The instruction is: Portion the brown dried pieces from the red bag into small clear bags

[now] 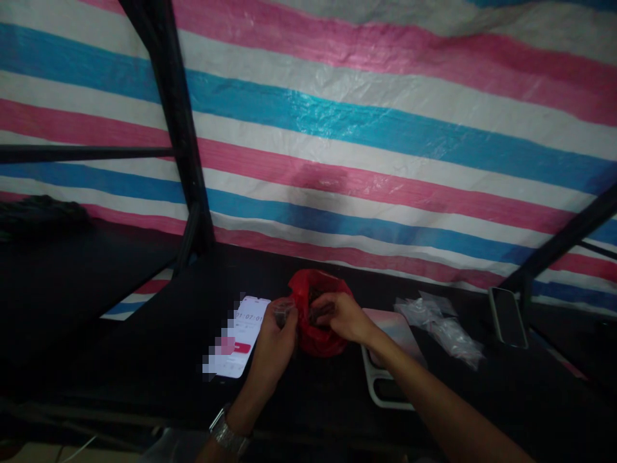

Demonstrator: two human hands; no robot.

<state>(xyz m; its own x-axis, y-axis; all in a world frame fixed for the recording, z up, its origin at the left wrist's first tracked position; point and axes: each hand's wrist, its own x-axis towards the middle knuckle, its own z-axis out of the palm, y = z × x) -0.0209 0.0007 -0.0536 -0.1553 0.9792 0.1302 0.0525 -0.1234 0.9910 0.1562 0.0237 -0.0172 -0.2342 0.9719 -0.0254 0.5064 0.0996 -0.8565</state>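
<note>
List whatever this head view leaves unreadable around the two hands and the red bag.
- Contents of the red bag: dark, hidden by its folds and the right hand.
- Small item in the left hand: too small and dim, partly covered by fingers.
- Lit phone screen: partly pixelated, digits blurred.
- White scale: display covered by the right forearm.
- Clear small bags: contents too dim.
- Second phone: screen dark.

Bare forearms, metal wristwatch (229, 435) on left wrist
</note>
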